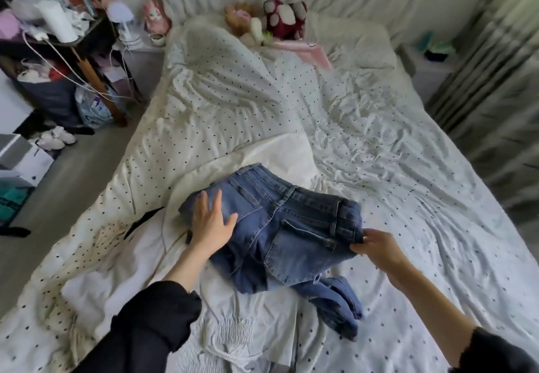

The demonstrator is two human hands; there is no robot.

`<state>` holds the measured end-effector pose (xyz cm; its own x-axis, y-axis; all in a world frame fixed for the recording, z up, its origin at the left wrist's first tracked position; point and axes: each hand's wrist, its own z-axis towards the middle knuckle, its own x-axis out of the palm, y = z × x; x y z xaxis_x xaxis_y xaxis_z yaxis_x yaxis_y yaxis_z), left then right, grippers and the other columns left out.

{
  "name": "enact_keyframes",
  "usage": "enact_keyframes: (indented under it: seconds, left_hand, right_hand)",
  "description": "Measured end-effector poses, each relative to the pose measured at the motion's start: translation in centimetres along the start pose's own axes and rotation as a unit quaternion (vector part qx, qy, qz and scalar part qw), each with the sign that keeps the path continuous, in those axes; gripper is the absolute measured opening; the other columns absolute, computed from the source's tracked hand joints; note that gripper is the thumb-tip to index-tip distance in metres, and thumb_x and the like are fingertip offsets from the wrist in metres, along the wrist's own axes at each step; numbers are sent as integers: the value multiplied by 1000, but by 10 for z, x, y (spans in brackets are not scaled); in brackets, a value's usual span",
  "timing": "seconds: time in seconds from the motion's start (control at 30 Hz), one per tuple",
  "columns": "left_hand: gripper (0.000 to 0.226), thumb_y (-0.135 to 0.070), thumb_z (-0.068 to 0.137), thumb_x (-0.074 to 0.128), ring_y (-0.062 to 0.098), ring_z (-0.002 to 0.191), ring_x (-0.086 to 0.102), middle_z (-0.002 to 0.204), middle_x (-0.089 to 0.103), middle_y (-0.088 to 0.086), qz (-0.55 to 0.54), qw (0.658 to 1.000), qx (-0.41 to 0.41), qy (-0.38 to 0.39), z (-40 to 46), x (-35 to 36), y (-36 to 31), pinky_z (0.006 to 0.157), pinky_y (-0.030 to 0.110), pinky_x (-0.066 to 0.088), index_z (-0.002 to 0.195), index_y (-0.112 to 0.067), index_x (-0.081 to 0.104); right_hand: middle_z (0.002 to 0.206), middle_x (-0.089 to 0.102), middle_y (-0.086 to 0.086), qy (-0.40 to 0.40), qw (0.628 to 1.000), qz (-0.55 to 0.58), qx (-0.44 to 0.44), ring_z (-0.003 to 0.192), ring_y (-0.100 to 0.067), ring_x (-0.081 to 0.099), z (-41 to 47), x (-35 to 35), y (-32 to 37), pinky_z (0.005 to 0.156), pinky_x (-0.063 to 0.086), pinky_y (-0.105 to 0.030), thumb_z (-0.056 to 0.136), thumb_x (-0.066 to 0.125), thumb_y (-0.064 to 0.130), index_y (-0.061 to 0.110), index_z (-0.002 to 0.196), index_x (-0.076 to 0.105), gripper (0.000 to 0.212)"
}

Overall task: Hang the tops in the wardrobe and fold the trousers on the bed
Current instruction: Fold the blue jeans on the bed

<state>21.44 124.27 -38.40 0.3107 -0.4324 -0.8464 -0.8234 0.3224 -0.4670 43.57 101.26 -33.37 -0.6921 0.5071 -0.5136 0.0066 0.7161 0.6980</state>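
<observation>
A pair of blue jeans point(280, 226) lies bunched on the bed point(408, 191), back pockets up, legs trailing toward the near edge. My left hand point(211, 221) rests flat on the jeans' left side with fingers spread. My right hand point(374, 248) pinches the waistband at the jeans' right edge. A white smocked top point(230, 334) lies crumpled on the bed in front of me, below the jeans. Another white garment point(280, 153) lies just behind the jeans.
Soft toys point(284, 18) and a pink item sit by the pillows at the head of the bed. A cluttered side table point(73, 37) with cables stands left, with shoes point(57, 137) and bags on the floor. Curtains point(495, 80) hang at right.
</observation>
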Motion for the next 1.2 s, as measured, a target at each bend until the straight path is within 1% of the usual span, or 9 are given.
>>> enact_keyframes:
  seconds: [0.2,0.4,0.57,0.73,0.83,0.9,1.0,1.1,1.2]
  left_hand:
    - [83,-54,91,47,31,145,-3,157,-3,20,100,994,31,22,20,21,-10,115,41,7,151,-13,5]
    - [86,-67,80,53,34,131,36,142,41,16,176,982,-23,67,29,25,-42,101,43,32,141,-11,33]
    - [61,-46,76,72,37,117,50,125,57,17,93,995,-19,6,7,28,-95,95,44,42,120,-7,55]
    - [36,-28,81,69,40,98,57,105,62,21,-54,989,89,-104,-26,16,-178,85,45,45,101,-1,58]
    - [32,-25,83,68,39,95,57,103,63,19,-143,959,151,-194,-57,10,-244,81,42,44,105,-3,58]
    - [31,-22,84,68,37,92,57,102,63,17,-186,926,200,-260,-80,11,-288,78,40,43,107,-5,57]
    - [35,-14,80,72,39,87,59,98,64,20,-172,899,277,-294,-124,49,-349,73,39,42,108,0,56]
    - [41,-10,79,73,37,95,59,105,64,18,-74,912,371,-158,-172,125,-380,85,35,38,115,1,57]
    - [41,-23,93,54,21,119,45,125,52,1,105,884,430,150,-212,217,-395,99,25,25,133,-18,46]
  right_hand:
    - [87,64,-13,-18,994,73,80,72,-21,55,-4,-12,-48,57,40,-24,79,60,-9,2,97,65,22]
    - [82,61,-8,-79,993,87,4,71,-16,53,0,-35,-52,59,40,-26,81,56,-6,10,86,62,18]
    - [81,63,-1,-146,981,119,-53,70,-13,56,-10,-69,-54,56,42,-17,84,54,-5,14,88,60,20]
    - [81,62,-5,-225,945,220,-85,84,-25,58,-8,-138,-57,80,51,-43,85,49,-12,8,90,60,23]
    - [82,62,1,-241,909,318,-121,82,-18,59,2,-203,-50,70,52,-27,86,47,-11,2,100,63,24]
    - [95,65,3,-238,887,367,-148,82,-7,60,9,-250,-46,70,50,-19,89,49,-3,5,119,60,32]
    - [147,38,0,-212,906,343,-129,125,-12,45,21,-312,-78,99,41,-33,95,52,21,20,145,32,54]
    - [153,27,3,-122,929,349,-33,136,-20,34,22,-326,-145,102,37,-42,98,42,42,24,148,25,56]
    - [149,34,-5,-54,905,413,87,132,-29,39,9,-325,-226,97,41,-48,96,34,52,19,147,26,61]
